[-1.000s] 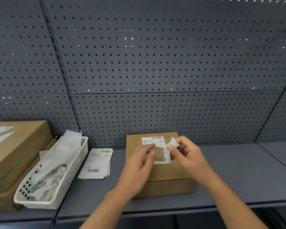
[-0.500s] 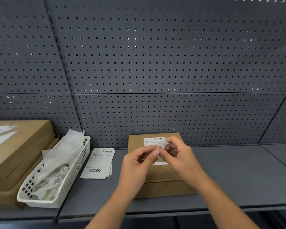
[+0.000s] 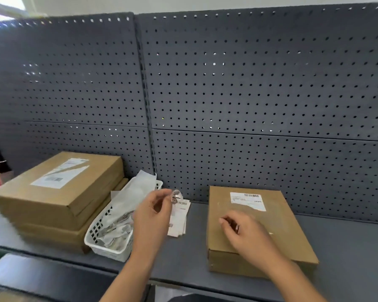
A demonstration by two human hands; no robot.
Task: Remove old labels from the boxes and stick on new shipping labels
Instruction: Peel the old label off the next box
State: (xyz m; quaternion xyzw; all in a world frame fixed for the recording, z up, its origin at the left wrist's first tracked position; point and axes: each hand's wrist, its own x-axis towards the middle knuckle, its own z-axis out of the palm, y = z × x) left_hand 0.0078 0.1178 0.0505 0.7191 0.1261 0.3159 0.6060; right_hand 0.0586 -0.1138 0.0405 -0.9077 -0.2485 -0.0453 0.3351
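So, my left hand (image 3: 153, 216) is raised, pinching a curled white label scrap (image 3: 176, 196) beside the slotted plastic basket (image 3: 96, 233). My right hand (image 3: 247, 234) hovers loose and empty over the flat cardboard box (image 3: 292, 232), with a torn label (image 3: 247, 200) at its far end.

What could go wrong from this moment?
1. The left hand pinches a curled label scrap near the stack of new labels; it might cling to the fingers or drop there instead of into the white basket.
2. The rest of the old label on the box has a ragged torn edge; it may tear again when peeled.
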